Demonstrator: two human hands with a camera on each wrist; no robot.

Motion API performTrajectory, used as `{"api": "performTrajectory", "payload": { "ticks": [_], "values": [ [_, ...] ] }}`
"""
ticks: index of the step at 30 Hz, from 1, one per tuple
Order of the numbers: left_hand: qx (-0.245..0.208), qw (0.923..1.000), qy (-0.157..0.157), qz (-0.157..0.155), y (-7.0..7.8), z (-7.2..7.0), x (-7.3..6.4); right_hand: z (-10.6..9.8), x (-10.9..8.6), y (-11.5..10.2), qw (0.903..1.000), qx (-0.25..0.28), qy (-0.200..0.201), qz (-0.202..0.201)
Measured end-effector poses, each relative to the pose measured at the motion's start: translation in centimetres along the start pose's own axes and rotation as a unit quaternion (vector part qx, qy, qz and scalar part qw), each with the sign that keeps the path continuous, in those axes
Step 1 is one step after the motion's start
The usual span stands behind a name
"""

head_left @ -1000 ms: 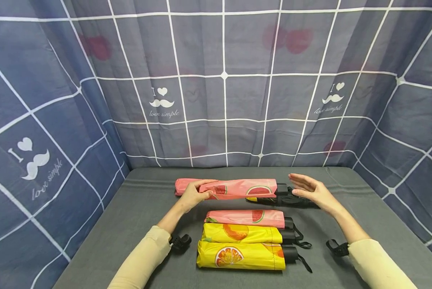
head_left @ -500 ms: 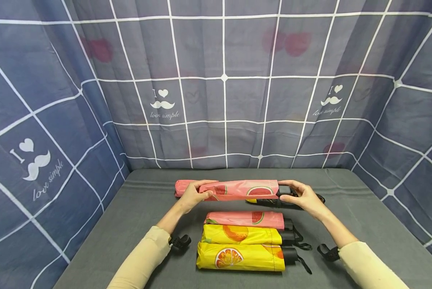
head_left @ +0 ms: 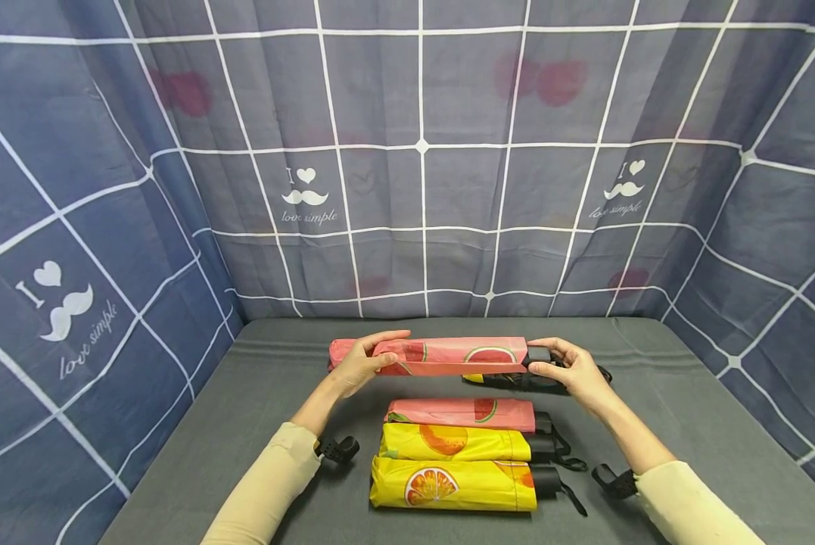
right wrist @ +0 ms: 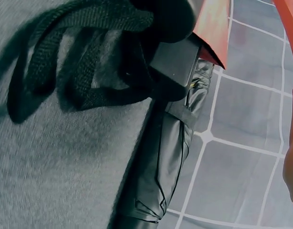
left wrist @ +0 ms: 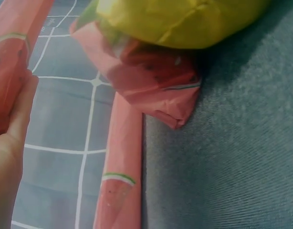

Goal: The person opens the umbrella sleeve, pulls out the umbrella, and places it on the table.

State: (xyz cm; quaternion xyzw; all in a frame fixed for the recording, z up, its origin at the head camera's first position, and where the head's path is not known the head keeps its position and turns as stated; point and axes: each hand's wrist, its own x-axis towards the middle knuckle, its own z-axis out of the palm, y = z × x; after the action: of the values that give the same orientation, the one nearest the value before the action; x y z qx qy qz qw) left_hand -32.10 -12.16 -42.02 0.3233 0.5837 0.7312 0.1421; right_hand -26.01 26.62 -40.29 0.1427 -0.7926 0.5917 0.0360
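Observation:
In the head view, my left hand (head_left: 361, 369) grips the left part of a folded pink umbrella (head_left: 458, 356) with watermelon prints, thumb on its near side. My right hand (head_left: 576, 374) pinches the black handle (head_left: 538, 354) at its right end. The umbrella is level and close over the far part of the table. Another pink umbrella (left wrist: 120, 181) lies beyond it in the left wrist view, mostly hidden in the head view. A folded black umbrella (right wrist: 168, 157) lies partly behind the held one and my right hand.
Nearer lie a pink umbrella (head_left: 461, 413) and two yellow umbrellas, one (head_left: 455, 441) in the middle and one (head_left: 458, 484) in front, side by side with handles and straps to the right. A checked curtain (head_left: 421, 189) encloses the grey table (head_left: 257, 454).
My right hand has come left and taken hold of the handle. My left hand has shifted slightly left on the pink umbrella, its fingers straightening. The nearer umbrellas have not moved.

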Motion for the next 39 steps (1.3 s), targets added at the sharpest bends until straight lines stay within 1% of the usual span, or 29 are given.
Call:
{"api": "performTrajectory", "payload": {
  "ticks": [3,7,9,11,15,19,23,27,31,36,39],
  "values": [
    [-0.015,0.9998,-0.010,0.009,0.3,-0.2,-0.2,-0.1,0.0,0.0,0.9972,0.075,-0.006,-0.009],
    [-0.008,0.9998,-0.003,0.015,0.7,-0.5,-0.6,-0.4,-0.2,0.0,0.9828,0.179,-0.019,-0.042],
    [-0.004,0.9998,0.004,0.018,0.9,-0.8,-0.8,-0.5,-0.3,-0.1,0.9758,0.211,-0.023,-0.051],
    [-0.005,0.9998,0.006,0.019,1.0,-1.1,-1.1,-0.6,-0.4,-0.1,0.9718,0.228,-0.024,-0.054],
    [-0.011,0.9998,0.005,0.015,1.2,-1.5,-1.6,-1.0,-0.8,0.1,0.9695,0.239,-0.022,-0.048],
    [-0.011,0.9997,0.014,0.017,1.1,-2.2,-2.2,-1.6,-1.2,0.5,0.9701,0.239,-0.015,-0.038],
    [-0.017,0.9992,0.026,0.026,0.9,-3.2,-2.9,-2.4,-1.6,0.8,0.9698,0.241,-0.007,-0.037],
    [-0.021,0.9988,0.034,0.028,1.0,-4.1,-3.4,-3.3,-2.0,1.1,0.9662,0.255,-0.005,-0.040],
    [-0.025,0.9986,0.040,0.025,1.3,-4.7,-3.9,-4.2,-2.5,1.5,0.9637,0.264,-0.005,-0.039],
    [-0.034,0.9978,0.053,0.021,1.4,-5.4,-4.5,-5.5,-3.0,2.2,0.9648,0.261,0.004,-0.035],
    [-0.033,0.9973,0.063,0.021,1.3,-5.7,-4.8,-6.2,-3.3,2.5,0.9631,0.267,0.006,-0.034]
  ]
}}
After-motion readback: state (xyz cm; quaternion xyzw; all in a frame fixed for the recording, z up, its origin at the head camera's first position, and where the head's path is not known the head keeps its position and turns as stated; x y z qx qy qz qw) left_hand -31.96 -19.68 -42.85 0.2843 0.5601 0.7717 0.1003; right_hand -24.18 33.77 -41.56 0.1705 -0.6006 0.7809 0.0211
